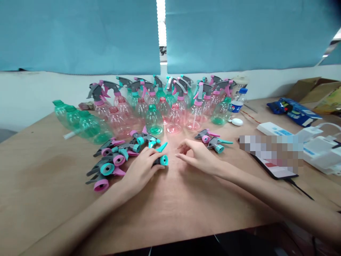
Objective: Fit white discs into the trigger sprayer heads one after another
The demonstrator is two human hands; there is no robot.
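My left hand (144, 167) is closed around a grey and teal trigger spray head (164, 160), its teal collar facing me and its teal lever pointing up to the right. Just right of it, my right hand (195, 154) hovers low over the table with curved fingers apart, holding nothing. A pile of loose spray heads (107, 169) in grey, pink and teal lies left of my left hand. Beyond my right hand lie more spray heads (218, 147). Behind both hands stand clear pink bottles (174, 122) and green bottles (154, 122) without heads.
Bottles with spray heads fitted (197, 106) crowd the back. Several green bottles (90, 124) lean at the left. On the right are a phone (277, 161) with a cable, a power strip (274, 129) with chargers, a blue packet (295, 111) and a Pepsi bottle (238, 103).
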